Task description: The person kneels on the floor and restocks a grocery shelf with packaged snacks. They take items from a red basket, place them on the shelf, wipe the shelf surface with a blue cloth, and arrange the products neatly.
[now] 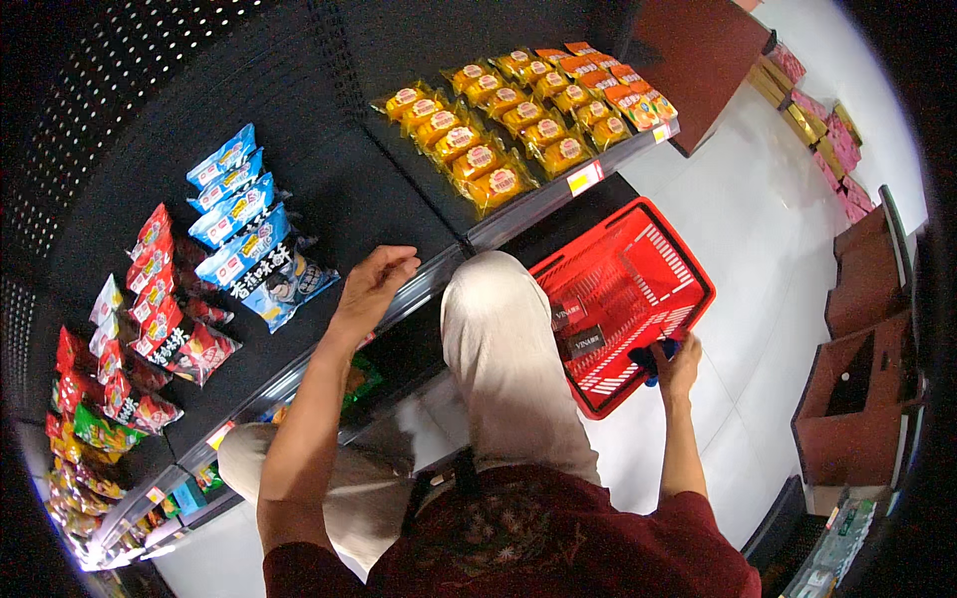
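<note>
My left hand [376, 285] hovers by the front edge of the black shelf [340, 202], fingers loosely bent and holding nothing visible. Just left of it stands a row of blue snack bags [258, 258]. At the near right corner of a red plastic shopping basket [620, 276], my right hand [679, 365] grips a dark blue item [649, 361]; its exact kind is hard to tell. Two small dark packs bearing writing, one reddish [570, 314] and one black [586, 341], lie inside the basket. My raised knee [493, 299] hides part of the basket's left side.
Yellow wrapped cakes [478, 161] and orange packets [635, 101] fill the shelf's far right part. Red snack bags [161, 299] stand further left. Price tags line the shelf's rail [585, 177]. Brown display units [852, 404] stand to the right across the pale tiled floor [736, 247].
</note>
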A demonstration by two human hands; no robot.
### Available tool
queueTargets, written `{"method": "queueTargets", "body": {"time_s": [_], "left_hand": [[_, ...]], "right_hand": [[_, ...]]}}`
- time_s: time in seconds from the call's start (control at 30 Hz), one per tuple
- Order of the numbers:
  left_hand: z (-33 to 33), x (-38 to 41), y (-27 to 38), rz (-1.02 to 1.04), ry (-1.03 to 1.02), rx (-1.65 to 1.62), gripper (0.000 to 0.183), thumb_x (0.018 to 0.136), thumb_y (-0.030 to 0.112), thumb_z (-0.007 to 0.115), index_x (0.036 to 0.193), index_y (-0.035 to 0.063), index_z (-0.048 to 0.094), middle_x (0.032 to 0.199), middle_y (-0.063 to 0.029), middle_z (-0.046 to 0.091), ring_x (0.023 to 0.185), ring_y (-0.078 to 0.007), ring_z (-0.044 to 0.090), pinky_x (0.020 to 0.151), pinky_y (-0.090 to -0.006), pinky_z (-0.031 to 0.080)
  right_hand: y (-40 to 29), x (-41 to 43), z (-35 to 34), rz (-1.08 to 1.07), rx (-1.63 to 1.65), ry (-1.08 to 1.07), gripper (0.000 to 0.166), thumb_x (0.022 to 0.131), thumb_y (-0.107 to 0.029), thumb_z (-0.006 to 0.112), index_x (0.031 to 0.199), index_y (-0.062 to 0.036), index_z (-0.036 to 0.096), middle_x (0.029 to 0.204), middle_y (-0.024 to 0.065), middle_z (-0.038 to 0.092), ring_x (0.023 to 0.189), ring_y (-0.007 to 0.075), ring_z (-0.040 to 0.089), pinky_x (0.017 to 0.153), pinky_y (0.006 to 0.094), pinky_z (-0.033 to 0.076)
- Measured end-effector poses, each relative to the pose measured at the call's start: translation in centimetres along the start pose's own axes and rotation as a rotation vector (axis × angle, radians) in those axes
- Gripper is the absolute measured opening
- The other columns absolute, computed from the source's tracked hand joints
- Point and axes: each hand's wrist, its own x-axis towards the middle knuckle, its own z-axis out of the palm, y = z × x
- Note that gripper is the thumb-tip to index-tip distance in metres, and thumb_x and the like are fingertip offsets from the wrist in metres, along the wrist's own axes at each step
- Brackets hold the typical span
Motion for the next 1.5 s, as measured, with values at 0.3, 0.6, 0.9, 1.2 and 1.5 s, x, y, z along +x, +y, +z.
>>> {"method": "queueTargets", "body": {"time_s": [0.3, 0.6, 0.9, 1.2, 1.5], "left_hand": [[-0.8, -1.0, -1.0, 0.116, 0.029, -0.009, 0.024, 0.1, 0.013, 0.059, 0.12, 0.002, 0.062, 0.107, -0.0067, 0.069, 0.101, -0.0117, 0.063, 0.092, -0.0264, 0.048], [-1.8, -5.6, 0.7, 0.224, 0.21, 0.179, 0.015, 0.097, 0.008, 0.059, 0.108, 0.0006, 0.067, 0.095, -0.0076, 0.068, 0.088, -0.0139, 0.063, 0.08, -0.0285, 0.049], [-1.5, -7.0, 1.6, 0.518, 0.276, 0.335, 0.013, 0.087, 0.0, 0.064, 0.099, 0.0034, 0.067, 0.088, -0.0127, 0.064, 0.084, -0.03, 0.06, 0.075, -0.0359, 0.048], [-2.0, -7.9, 1.1, 0.478, 0.242, 0.371, 0.013, 0.087, 0.003, 0.065, 0.099, 0.0055, 0.067, 0.087, -0.0141, 0.064, 0.084, -0.0336, 0.06, 0.074, -0.0407, 0.049], [-1.8, -8.4, 1.2, 0.492, 0.186, 0.448, 0.011, 0.088, 0.007, 0.065, 0.099, 0.006, 0.067, 0.09, -0.0128, 0.064, 0.087, -0.0334, 0.06, 0.078, -0.0415, 0.049]], "right_hand": [[6.3, -0.9, 3.8, 0.552, 0.575, -0.21, 0.032, 0.085, -0.015, 0.075, 0.093, 0.0028, 0.05, 0.081, 0.0123, 0.063, 0.063, 0.0207, 0.066, 0.044, 0.0415, 0.062], [-2.2, 1.0, -1.4, 0.458, 1.009, -0.167, 0.015, 0.092, -0.018, 0.067, 0.099, -0.0066, 0.06, 0.084, 0.0007, 0.061, 0.073, 0.0107, 0.061, 0.056, 0.0268, 0.053], [-31.8, 7.8, -9.2, -0.511, 0.993, -0.138, 0.016, 0.088, 0.001, 0.068, 0.097, -0.0048, 0.056, 0.085, -0.0021, 0.051, 0.079, 0.0074, 0.049, 0.074, 0.0222, 0.043], [-41.6, 6.1, 0.9, -1.077, 0.288, -0.257, 0.032, 0.083, -0.017, 0.073, 0.112, -0.0074, 0.062, 0.104, 0.0161, 0.062, 0.1, 0.0364, 0.059, 0.086, 0.0439, 0.05], [-43.3, 3.8, 2.3, -1.124, 0.075, -0.256, 0.047, 0.089, -0.026, 0.068, 0.131, -0.008, 0.057, 0.108, 0.0202, 0.063, 0.103, 0.0396, 0.059, 0.092, 0.0448, 0.051]]}}
